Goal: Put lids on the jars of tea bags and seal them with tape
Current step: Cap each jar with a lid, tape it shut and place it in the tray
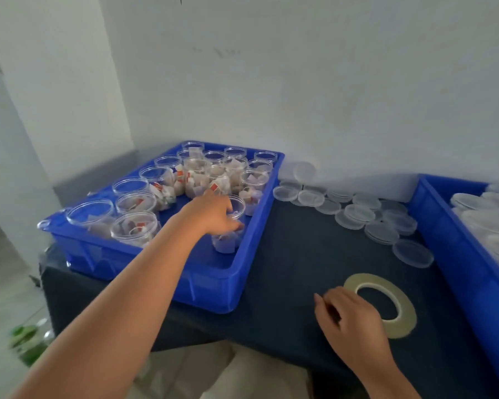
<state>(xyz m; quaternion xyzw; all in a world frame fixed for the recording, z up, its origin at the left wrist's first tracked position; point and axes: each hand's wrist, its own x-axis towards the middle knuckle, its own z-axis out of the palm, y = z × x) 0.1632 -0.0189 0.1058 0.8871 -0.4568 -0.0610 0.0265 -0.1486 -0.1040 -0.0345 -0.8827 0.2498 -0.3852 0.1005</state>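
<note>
On the dark cloth-covered counter, reaching with the left hand into the near right corner of the blue plastic crate — fingers curled round the rim of a clear plastic jar of tea bags. Best to lift straight up, keeping it level and clear of neighbouring jars, then set it on bare cloth between crate and lids, within reach of the tape. Right hand at the near left edge of the flat pale-yellow tape roll, fingers loosely curled; cannot tell whether pinching anything. Counted: two crates, the second blue plastic crate at the right, stacked with clear pieces; one tape roll; roughly eighteen open jars — far ones too crowded for certainty; about fourteen loose clear round lids, some overlapping
</note>
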